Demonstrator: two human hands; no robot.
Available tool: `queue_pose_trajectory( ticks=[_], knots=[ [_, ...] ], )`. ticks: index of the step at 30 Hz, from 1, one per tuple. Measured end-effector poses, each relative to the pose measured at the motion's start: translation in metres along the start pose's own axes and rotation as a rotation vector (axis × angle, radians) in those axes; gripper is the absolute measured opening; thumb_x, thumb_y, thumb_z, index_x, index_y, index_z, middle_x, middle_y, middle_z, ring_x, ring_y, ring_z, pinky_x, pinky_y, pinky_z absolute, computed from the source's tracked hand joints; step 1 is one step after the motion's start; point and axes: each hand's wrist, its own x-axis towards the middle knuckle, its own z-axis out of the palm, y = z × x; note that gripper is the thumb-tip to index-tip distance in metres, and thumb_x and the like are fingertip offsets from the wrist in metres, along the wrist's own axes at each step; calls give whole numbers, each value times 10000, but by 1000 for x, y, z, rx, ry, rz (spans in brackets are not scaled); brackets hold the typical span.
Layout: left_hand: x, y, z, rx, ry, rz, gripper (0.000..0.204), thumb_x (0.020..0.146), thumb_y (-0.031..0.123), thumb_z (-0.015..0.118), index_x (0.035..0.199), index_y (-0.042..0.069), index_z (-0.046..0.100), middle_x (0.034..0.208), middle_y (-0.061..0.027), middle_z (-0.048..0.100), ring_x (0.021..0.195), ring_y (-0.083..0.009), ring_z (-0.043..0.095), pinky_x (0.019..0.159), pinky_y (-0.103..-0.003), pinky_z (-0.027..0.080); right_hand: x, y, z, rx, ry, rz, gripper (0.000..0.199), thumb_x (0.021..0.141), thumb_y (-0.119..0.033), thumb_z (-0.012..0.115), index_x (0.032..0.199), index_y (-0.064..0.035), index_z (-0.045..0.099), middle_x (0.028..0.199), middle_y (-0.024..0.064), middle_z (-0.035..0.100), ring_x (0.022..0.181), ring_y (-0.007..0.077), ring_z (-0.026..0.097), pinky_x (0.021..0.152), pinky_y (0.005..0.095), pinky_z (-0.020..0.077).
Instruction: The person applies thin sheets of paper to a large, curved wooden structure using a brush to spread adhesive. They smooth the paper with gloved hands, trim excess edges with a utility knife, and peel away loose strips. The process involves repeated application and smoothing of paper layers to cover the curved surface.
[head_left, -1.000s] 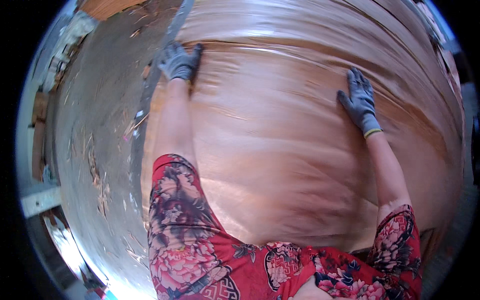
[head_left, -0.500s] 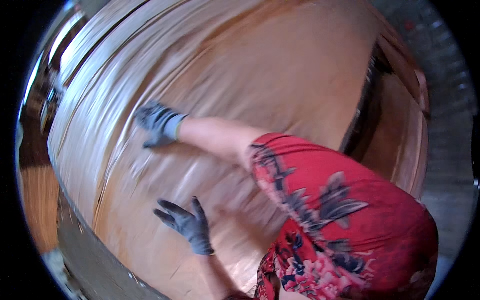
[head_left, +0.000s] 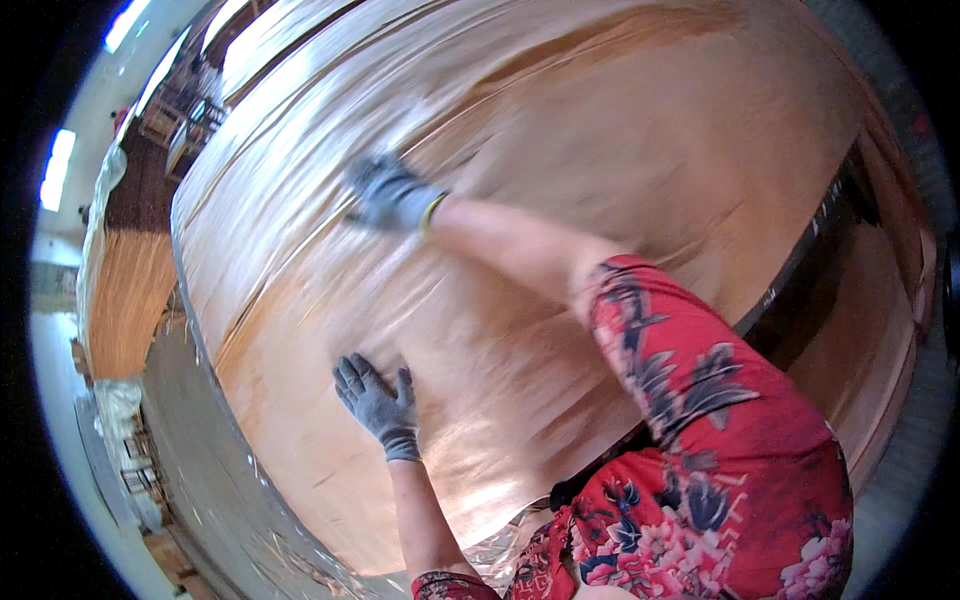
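A broad, thin reddish-brown sheet that looks like wood veneer (head_left: 620, 150) spreads under both hands, with long ripples and creases on its far left part. My left hand (head_left: 380, 405), in a grey glove, lies on the near part of the sheet, fingers stretched out and thumb apart. Farther off, my right hand (head_left: 388, 192), gloved in grey with a yellow-green cuff edge, reaches across to the rippled part. Motion smears its fingers, but the thumb shows apart from them and nothing appears held. Whether its palm presses on the sheet is hard to tell.
On the right, a dark gap (head_left: 810, 260) runs along the sheet's ragged edge, with more brown sheet beyond it. To the left stand a tall brown stack (head_left: 128, 295) and some wooden frames (head_left: 190, 140). Grey floor (head_left: 200, 420) with scattered scraps borders the sheet's left edge.
The view has swung, so the sheet sits farther right in it. My left hand's spread fingers now lie flatter on the sheet. My right hand appears higher and farther right in the picture, blurred.
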Motion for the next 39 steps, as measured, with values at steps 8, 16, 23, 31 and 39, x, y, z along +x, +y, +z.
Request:
queue_pose_trajectory(
  ticks=[8,16,23,31,39],
  knots=[
    [-6,1,1,-23,-14,-6,750,760,452,538,1305,-18,327,1372,-231,265,1288,-370,213,1053,-466,143,-54,134,-50,-282,-153,88,616,860,-455,392,1317,-48,331,1384,144,293,1279,263,283,1058,371,193],
    [-9,11,13,-30,3,-19,771,740,452,558,1314,-4,319,1382,-226,247,1288,-377,210,1048,-477,147,-63,184,-91,-425,-142,543,775,814,-567,407,1296,34,317,1360,233,283,1277,335,260,1050,417,175],
    [-4,6,17,-26,-22,4,779,738,457,559,1322,6,311,1387,-228,237,1289,-381,207,1046,-481,148,-39,28,16,-89,-109,41,786,828,-551,389,1314,56,269,1375,236,250,1298,345,205,1069,433,91],
    [-6,14,12,-53,-29,-23,757,747,451,550,1313,2,324,1381,-216,259,1291,-364,207,1052,-471,138,-58,105,-22,-394,34,162,718,827,-532,412,1277,24,358,1343,214,328,1262,342,281,1054,465,120],
    [-4,10,13,-74,-6,-22,748,741,447,564,1305,8,343,1371,-222,275,1278,-379,225,1040,-480,161,-11,-33,59,-83,-63,26,767,830,-524,408,1280,90,313,1339,263,299,1273,369,247,1069,433,95]
  ],
)
